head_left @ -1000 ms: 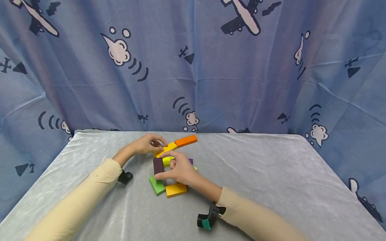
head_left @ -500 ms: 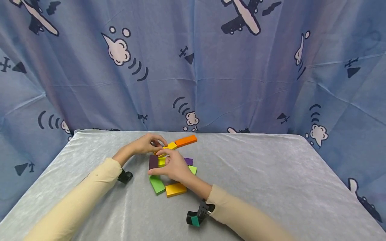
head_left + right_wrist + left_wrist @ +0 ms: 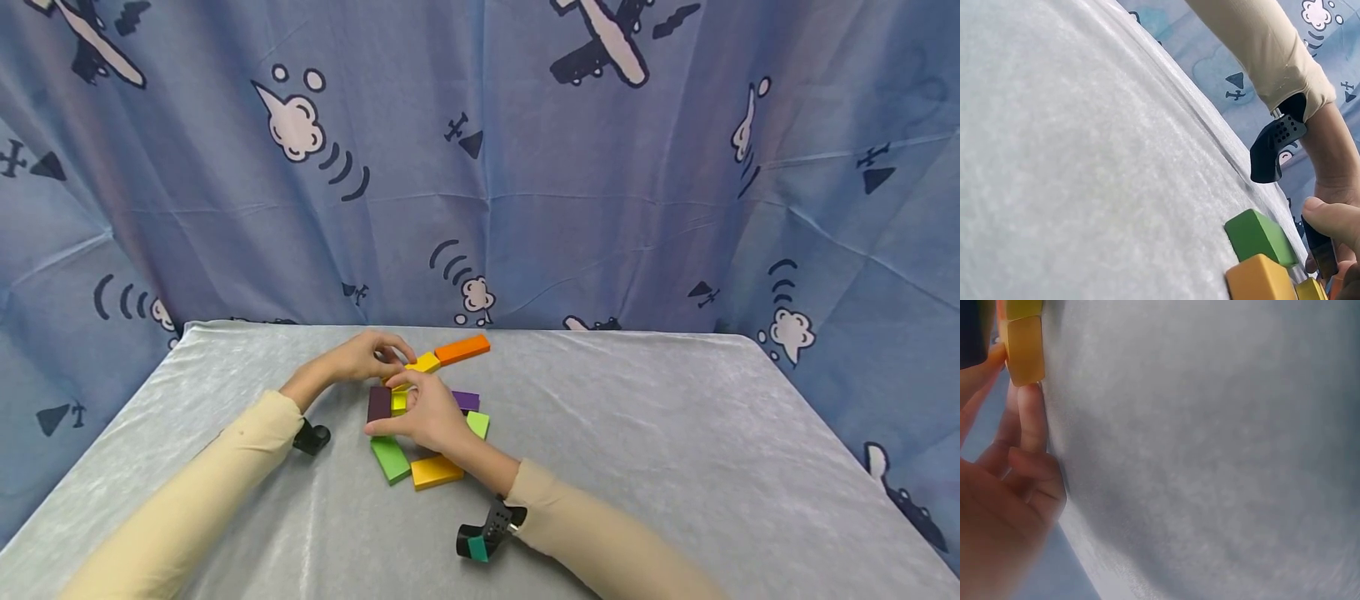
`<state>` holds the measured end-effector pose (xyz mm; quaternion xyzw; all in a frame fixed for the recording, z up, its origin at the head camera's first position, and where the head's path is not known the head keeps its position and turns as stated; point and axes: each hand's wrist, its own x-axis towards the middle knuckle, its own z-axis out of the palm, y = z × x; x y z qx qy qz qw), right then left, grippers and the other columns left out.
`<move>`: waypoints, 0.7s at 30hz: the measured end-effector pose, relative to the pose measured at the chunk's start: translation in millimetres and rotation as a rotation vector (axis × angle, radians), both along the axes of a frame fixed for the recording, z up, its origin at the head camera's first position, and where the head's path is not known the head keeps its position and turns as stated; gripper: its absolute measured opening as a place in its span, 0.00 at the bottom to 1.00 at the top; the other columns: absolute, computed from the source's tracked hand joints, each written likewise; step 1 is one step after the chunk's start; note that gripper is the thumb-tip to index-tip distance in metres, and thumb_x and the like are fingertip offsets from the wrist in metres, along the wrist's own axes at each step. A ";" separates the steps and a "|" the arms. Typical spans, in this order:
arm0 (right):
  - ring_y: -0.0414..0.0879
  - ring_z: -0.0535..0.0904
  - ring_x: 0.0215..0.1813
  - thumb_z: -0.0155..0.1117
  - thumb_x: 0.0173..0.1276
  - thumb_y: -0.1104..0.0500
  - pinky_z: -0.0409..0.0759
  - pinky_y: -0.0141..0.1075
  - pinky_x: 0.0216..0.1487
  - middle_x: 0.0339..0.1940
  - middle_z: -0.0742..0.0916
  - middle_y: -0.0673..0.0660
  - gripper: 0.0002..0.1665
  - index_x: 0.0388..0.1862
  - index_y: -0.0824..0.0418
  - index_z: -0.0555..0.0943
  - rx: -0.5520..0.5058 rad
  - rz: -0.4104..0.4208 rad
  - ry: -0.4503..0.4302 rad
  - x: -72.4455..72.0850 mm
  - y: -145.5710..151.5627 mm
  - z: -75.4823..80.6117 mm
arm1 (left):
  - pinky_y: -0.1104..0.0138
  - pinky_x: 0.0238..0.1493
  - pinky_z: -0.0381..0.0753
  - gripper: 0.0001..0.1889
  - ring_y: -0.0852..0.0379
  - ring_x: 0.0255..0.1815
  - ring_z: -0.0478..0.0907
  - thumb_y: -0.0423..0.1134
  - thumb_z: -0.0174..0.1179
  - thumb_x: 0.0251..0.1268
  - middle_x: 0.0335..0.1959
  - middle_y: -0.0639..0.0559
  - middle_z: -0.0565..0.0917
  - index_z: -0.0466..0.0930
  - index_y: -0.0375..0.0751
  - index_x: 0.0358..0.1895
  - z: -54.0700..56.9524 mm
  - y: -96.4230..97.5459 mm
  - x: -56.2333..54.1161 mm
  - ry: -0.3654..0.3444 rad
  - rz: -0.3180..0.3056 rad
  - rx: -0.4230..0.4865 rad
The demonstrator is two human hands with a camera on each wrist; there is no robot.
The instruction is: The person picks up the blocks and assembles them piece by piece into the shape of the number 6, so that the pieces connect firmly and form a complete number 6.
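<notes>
My right hand pinches a dark purple-brown block between thumb and fingers, thumb at its near end. In the right wrist view that dark block shows beside the thumb. At the far side, my left hand pinches a yellow block, partly hidden by both hands. The left wrist view has fingers at the end of this yellow block. An orange block continues the line beyond it. Just in front of the dark block lies a green block.
Below my right hand are an amber block, a light green block and a purple block, roughly in a ring. A bright yellow block shows behind the fingers. A grey cloth covers the table; a patterned blue curtain hangs behind.
My right hand has shifted left with the dark block, uncovering more of the purple and light green blocks. My left hand has stayed at the yellow block.
</notes>
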<state>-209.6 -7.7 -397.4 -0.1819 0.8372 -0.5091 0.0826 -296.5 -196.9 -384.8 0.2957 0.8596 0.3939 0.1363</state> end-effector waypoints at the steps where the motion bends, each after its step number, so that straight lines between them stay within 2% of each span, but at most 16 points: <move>1: 0.42 0.60 0.16 0.87 0.50 0.50 0.54 0.32 0.19 0.16 0.68 0.50 0.36 0.58 0.58 0.83 0.006 -0.002 0.003 -0.2 0.0 -0.3 | 0.59 0.41 0.82 0.13 0.47 0.43 0.82 0.23 0.60 0.69 0.45 0.41 0.85 0.83 0.30 0.53 -0.2 0.2 -0.4 -0.003 0.003 -0.002; 9: 0.41 0.60 0.16 0.87 0.50 0.47 0.54 0.32 0.19 0.16 0.68 0.49 0.36 0.57 0.57 0.84 0.057 -0.016 0.035 -1.5 -1.6 -2.6 | 0.59 0.41 0.82 0.13 0.48 0.42 0.82 0.24 0.61 0.69 0.44 0.43 0.86 0.84 0.31 0.54 0.0 -0.4 -1.1 -0.024 0.012 -0.005; 18: 0.41 0.62 0.16 0.87 0.49 0.46 0.55 0.31 0.18 0.15 0.70 0.49 0.37 0.57 0.58 0.84 0.108 -0.031 0.051 -1.6 -5.3 -3.9 | 0.60 0.42 0.82 0.12 0.47 0.43 0.82 0.23 0.60 0.68 0.46 0.40 0.85 0.84 0.31 0.53 -1.1 -0.2 -1.3 0.004 -0.005 0.002; 21: 0.41 0.62 0.16 0.87 0.49 0.46 0.56 0.31 0.18 0.15 0.71 0.49 0.38 0.57 0.59 0.84 0.125 -0.038 0.052 -1.1 -6.1 -4.1 | 0.58 0.46 0.82 0.12 0.46 0.44 0.83 0.23 0.61 0.68 0.47 0.39 0.85 0.83 0.30 0.53 -1.0 -0.3 -1.2 0.010 -0.015 0.012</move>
